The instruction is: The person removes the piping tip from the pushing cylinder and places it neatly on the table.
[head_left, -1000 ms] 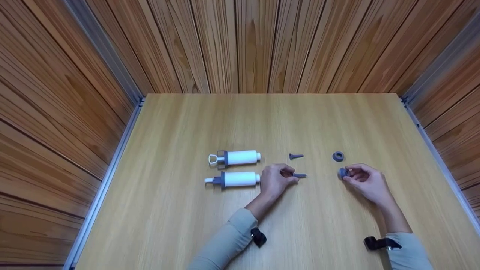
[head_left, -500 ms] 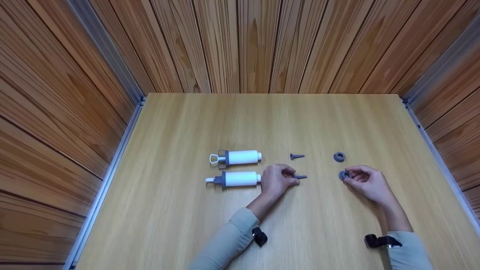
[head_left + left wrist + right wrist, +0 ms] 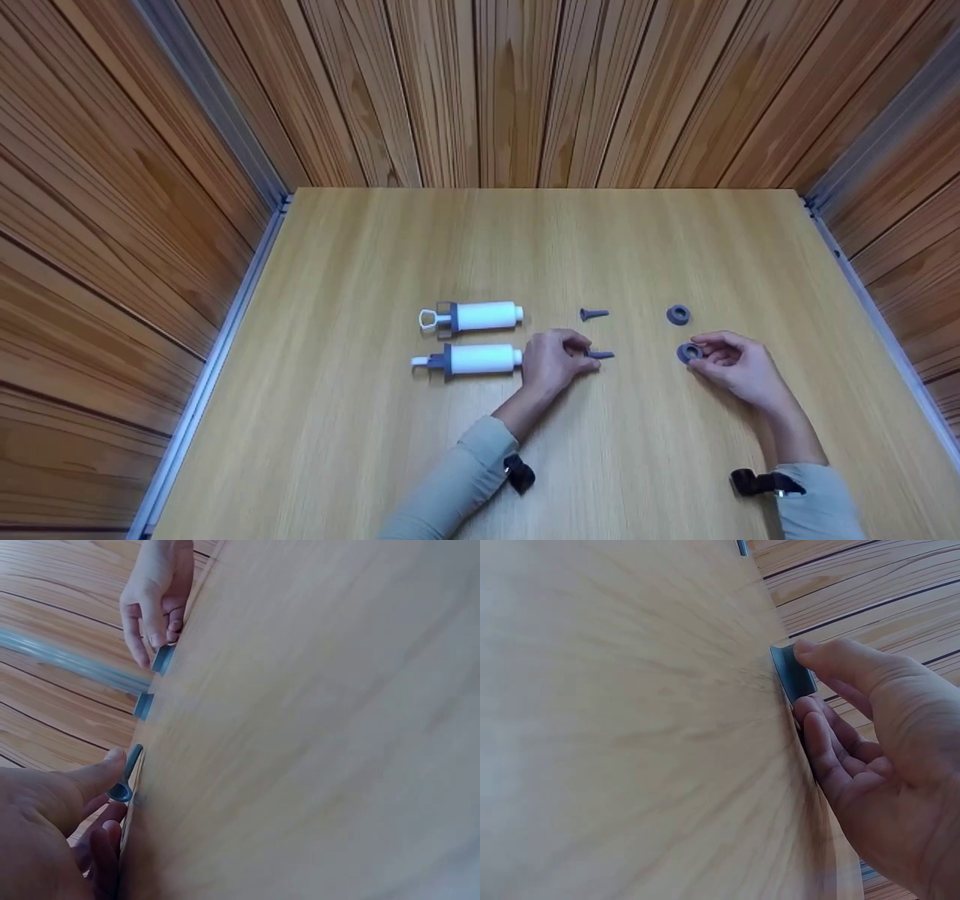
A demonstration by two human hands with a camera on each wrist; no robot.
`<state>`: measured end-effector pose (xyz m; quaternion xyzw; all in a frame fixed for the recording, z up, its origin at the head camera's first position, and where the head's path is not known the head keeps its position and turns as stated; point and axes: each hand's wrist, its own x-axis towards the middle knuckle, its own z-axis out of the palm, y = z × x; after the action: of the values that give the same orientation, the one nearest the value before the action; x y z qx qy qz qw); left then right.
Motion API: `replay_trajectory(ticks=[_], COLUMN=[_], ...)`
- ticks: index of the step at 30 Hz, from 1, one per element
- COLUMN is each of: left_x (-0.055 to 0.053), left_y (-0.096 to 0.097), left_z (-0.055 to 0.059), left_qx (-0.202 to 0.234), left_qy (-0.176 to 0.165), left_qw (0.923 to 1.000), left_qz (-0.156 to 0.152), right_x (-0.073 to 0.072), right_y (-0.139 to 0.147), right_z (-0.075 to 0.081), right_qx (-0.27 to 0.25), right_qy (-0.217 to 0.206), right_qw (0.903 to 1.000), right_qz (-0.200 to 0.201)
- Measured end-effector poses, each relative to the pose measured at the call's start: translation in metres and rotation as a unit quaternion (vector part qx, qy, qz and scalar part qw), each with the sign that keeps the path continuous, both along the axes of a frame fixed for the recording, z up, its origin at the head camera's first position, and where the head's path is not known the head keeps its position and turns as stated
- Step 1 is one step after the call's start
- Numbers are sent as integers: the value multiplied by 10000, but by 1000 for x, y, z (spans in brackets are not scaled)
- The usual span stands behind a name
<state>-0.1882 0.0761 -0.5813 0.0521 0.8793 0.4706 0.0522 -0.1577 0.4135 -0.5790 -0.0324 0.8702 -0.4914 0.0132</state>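
My left hand pinches the wide end of a small dark grey tapered nozzle, whose narrow end points right along the table. In the left wrist view the nozzle shows its flared mouth between thumb and fingers. Over on the right, my right hand holds a dark grey ring by its right side, with the hole facing up. The right wrist view shows the thumb at one edge of this ring and fingertips at the opposite edge, close to the tabletop.
A second nozzle and a second ring lie just beyond the held ones. To the left lie two white syringe-like cylinders with grey collars, the far one and the near one. Wood-panelled walls surround the table.
The ring in my right hand has gone from tilted on edge to lying flatter, its hole now visible from above. My left hand and its nozzle have hardly moved.
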Motion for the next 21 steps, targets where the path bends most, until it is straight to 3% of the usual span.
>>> replay_trajectory(ticks=[7,13,21], left_x=[0,1,1], left_y=[-1,-1,-6], left_z=[3,6,9], left_qx=[122,362,608], left_qy=[-134,-360,47], left_qw=[9998,9987,9979], left_qz=[0,-5,-220], right_x=[2,3,0], right_y=[3,4,-1], right_z=[2,2,4], right_qx=[-69,-80,-528], right_qy=[-126,19,149], right_qw=[9999,10000,9984], right_qz=[79,50,-154])
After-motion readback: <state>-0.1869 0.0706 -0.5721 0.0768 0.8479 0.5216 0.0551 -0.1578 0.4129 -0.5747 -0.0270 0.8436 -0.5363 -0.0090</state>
